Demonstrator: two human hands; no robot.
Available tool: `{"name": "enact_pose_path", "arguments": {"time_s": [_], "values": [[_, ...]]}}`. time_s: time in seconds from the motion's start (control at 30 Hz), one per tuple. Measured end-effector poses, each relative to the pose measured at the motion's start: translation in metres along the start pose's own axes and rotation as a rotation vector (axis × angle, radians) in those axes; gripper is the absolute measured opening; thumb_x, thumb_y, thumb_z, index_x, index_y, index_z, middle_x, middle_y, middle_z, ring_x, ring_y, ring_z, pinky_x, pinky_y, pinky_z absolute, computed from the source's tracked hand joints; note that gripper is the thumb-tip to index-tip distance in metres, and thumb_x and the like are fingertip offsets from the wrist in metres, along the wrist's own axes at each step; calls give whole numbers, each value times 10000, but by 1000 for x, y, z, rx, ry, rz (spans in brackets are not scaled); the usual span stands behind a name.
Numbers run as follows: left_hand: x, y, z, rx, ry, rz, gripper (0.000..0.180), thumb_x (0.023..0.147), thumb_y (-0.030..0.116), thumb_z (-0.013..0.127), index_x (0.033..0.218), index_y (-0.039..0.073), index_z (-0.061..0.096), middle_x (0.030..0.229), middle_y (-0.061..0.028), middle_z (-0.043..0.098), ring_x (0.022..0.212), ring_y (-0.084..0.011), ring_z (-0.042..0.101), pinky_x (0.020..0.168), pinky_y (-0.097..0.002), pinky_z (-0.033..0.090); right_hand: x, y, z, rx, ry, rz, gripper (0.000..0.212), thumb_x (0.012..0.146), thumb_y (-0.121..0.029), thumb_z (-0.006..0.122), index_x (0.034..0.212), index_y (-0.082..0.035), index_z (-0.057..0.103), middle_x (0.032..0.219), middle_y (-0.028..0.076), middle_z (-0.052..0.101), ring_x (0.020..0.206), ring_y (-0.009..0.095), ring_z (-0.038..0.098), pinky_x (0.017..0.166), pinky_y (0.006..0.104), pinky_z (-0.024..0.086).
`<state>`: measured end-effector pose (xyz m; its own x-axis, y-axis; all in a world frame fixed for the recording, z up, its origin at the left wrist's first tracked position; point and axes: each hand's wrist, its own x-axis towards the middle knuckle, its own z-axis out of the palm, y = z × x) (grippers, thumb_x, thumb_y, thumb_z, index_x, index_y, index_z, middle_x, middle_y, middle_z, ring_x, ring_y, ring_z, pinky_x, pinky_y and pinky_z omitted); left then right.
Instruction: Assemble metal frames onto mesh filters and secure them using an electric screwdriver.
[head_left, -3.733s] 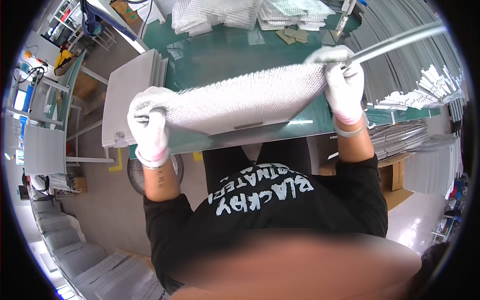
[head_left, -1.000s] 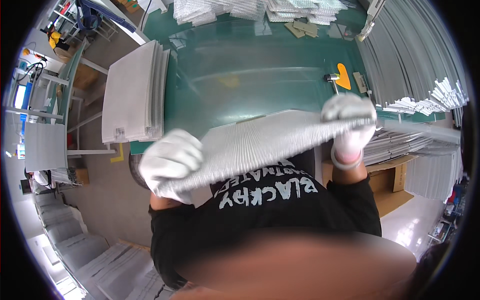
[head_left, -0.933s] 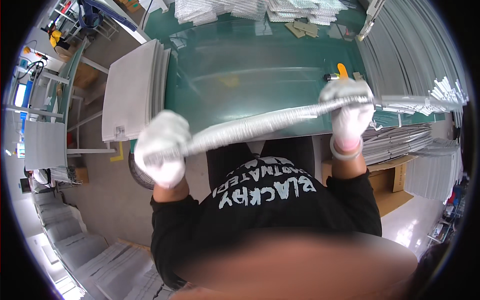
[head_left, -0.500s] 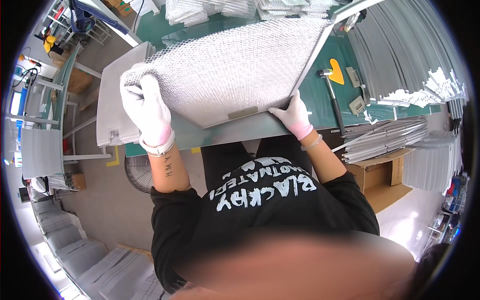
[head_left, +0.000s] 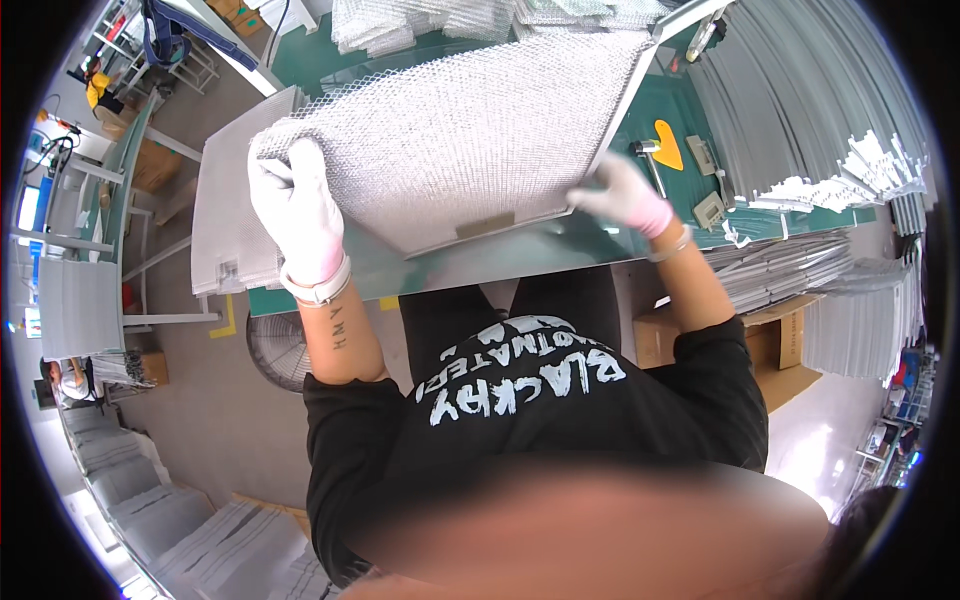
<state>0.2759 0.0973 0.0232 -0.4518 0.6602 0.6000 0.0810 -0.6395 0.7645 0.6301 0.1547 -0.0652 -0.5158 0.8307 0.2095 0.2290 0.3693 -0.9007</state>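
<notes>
A silvery metal mesh sheet (head_left: pixel 470 150) stands tilted over the green table, its right and lower edges in a thin metal frame (head_left: pixel 622 112). My left hand (head_left: pixel 298 205), in a white glove, is closed round the mesh's left edge, where the layers bunch up. My gloved right hand (head_left: pixel 628 197) is beside the frame's lower right corner, its fingers smeared by motion. Whether those fingers touch the frame cannot be made out. A pale label-like plate (head_left: pixel 485 227) shows at the mesh's lower edge.
A hammer (head_left: pixel 650 165) and a yellow scraper (head_left: pixel 667 147) lie right of the frame on the green table (head_left: pixel 400 285). Long grey strips (head_left: pixel 800 110) are piled at the right. Mesh stacks (head_left: pixel 420 22) stand behind, flat sheets (head_left: pixel 230 200) at the left. An open cardboard box (head_left: pixel 780 370) sits below.
My right hand has left its grip under the frame's lower right corner and moved up and right. The left hand keeps its hold, and the mesh has shifted only slightly.
</notes>
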Motion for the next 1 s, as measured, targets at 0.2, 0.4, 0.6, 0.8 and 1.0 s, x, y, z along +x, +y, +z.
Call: {"name": "enact_pose_path", "arguments": {"time_s": [0.2,0.4,0.6,0.8,1.0], "values": [[-14,8,-6,104,121,141,77,920,-8,555,989,-4,589,954,-77,628,796,-128,577,742,-245,464,36,-119,-11,135,545,-431,150,920,-34,599,1044,-7,678,825,-25,626,698,30,490,632,181,401],[-33,32,-4,-309,-432,287,197,925,188,641,896,3,584,798,-127,600,708,-244,600,640,-401,508,0,-101,-2,380,473,-515,182,916,-180,650,933,-2,613,777,100,650,713,199,639,606,296,524],[-52,11,-50,-308,-1350,-22,413,891,318,636,1203,48,614,1037,-188,663,963,-369,645,833,-460,523,-49,-99,-1,350,58,-791,401,913,-408,665,968,-11,649,865,141,705,778,266,713,641,351,572],[-69,-23,-48,292,-1630,-71,556,838,224,678,1342,57,512,1397,-211,485,1329,-392,433,1098,-476,362,-87,-89,3,260,62,-853,500,894,-534,630,838,-39,577,887,141,702,792,280,706,665,371,558],[-68,-28,-44,228,-1672,-50,563,835,225,678,1337,48,497,1353,-211,502,1275,-393,467,1082,-471,375,-96,-98,6,170,31,-754,466,917,-519,600,838,-60,572,900,123,696,780,275,698,655,382,546]]}}
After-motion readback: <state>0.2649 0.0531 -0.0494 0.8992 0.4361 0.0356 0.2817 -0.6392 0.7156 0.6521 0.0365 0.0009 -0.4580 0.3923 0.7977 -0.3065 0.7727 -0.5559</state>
